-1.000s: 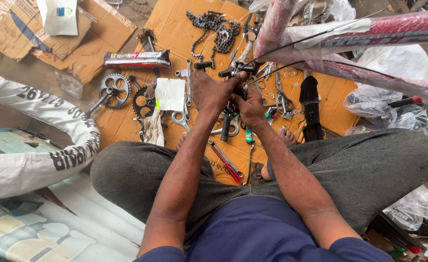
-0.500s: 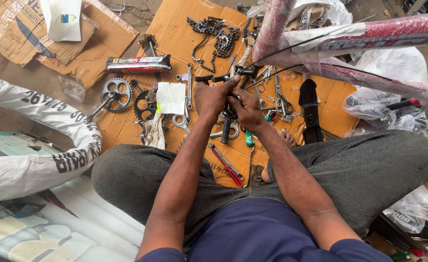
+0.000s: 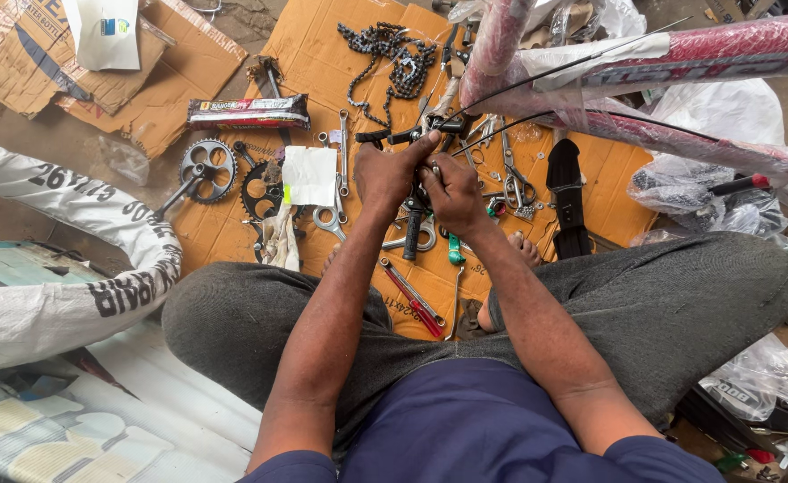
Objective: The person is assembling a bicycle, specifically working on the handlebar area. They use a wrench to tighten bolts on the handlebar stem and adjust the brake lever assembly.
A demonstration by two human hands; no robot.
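Note:
My left hand (image 3: 392, 172) and my right hand (image 3: 454, 190) are pressed together over a sheet of cardboard (image 3: 322, 63), both closed around a small black metal bicycle part (image 3: 430, 125) that thin black cables (image 3: 537, 72) run into. The cables lead up to a red bicycle frame (image 3: 680, 54) wrapped in clear plastic at the upper right. My fingers hide most of the part. A black-handled tool (image 3: 412, 234) lies just below my hands. I sit cross-legged in grey trousers.
On the cardboard lie a bicycle chain (image 3: 385, 49), a crank with chainring (image 3: 206, 168), several spanners (image 3: 343, 152), a red-handled tool (image 3: 414, 300), a long dark packet (image 3: 247, 112) and a black strap (image 3: 567, 192). A white sack (image 3: 63, 268) bulges at left. Plastic bags (image 3: 707, 183) sit at right.
My hands stay joined on the part with only slight finger shifts. The view has drifted a little, so everything sits slightly lower in the picture.

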